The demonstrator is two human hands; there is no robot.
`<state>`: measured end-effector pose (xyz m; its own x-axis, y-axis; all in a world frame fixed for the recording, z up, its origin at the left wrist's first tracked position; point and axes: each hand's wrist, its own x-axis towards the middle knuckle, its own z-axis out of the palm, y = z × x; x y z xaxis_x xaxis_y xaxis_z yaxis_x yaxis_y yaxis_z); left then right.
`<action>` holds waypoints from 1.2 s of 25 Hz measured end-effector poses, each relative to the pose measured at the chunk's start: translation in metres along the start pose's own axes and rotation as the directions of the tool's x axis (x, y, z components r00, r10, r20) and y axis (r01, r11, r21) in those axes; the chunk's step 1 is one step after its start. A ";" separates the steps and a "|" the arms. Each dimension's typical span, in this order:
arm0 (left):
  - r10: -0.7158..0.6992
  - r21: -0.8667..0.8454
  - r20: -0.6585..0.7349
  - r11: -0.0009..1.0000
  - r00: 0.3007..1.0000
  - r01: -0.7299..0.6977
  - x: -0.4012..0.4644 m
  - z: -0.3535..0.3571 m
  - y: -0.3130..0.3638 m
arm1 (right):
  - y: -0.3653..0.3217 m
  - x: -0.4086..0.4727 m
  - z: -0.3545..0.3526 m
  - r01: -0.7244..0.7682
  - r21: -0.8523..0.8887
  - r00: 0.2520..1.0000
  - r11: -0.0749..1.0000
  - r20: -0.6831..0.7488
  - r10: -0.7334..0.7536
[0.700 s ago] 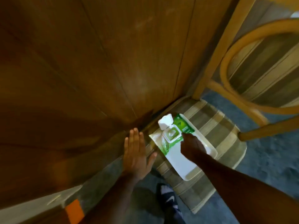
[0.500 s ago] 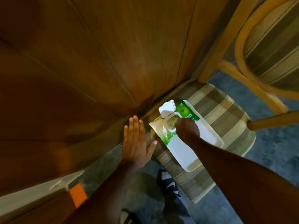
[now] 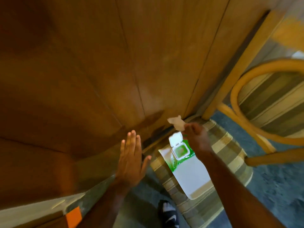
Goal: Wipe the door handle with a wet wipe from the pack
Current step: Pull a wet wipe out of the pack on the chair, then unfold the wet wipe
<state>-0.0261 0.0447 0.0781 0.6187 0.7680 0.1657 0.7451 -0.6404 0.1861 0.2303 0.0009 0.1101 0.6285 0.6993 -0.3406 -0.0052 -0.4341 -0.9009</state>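
A green and white wet wipe pack [image 3: 178,153] lies on a white tray [image 3: 192,178] on a striped cushion, its white flip lid standing open. My right hand [image 3: 196,137] hovers just above the pack and pinches a pale wet wipe [image 3: 176,122], which hangs free above the lid. My left hand [image 3: 131,159] is open, fingers straight and together, held flat near the bottom of the brown wooden door [image 3: 115,63]. No door handle is in view.
The striped cushion [image 3: 230,158] lies on a blue-grey carpet beside the door. A rattan chair [image 3: 263,102] with a striped seat stands at the right. My shoe [image 3: 168,213] shows at the bottom. An orange tag [image 3: 74,217] sits at the lower left.
My right hand went from reaching into the pack's opening to lifting up and away with a wipe pulled out. My left hand stayed open near the door.
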 end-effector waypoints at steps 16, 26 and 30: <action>-0.440 -0.797 -0.536 0.544 0.720 -0.262 -0.014 -0.509 -0.047 | -0.438 -0.277 0.091 0.591 0.503 0.453 0.631 0.440 -0.775; -0.472 -0.999 -0.024 -0.018 0.881 -0.037 -0.032 -0.559 -0.057 | -0.459 -0.320 0.118 0.442 0.666 0.380 0.601 0.468 -0.798; -0.595 -0.986 -0.085 -0.066 0.799 -0.154 -0.035 -0.571 -0.065 | -0.461 -0.314 0.114 0.308 0.721 0.455 0.621 0.461 -0.762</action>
<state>-0.2381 0.0547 0.6135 0.0302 0.9942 0.1037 -0.3902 -0.0838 0.9169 -0.0539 0.0461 0.6020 -0.0689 0.9109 0.4069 -0.3705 0.3553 -0.8582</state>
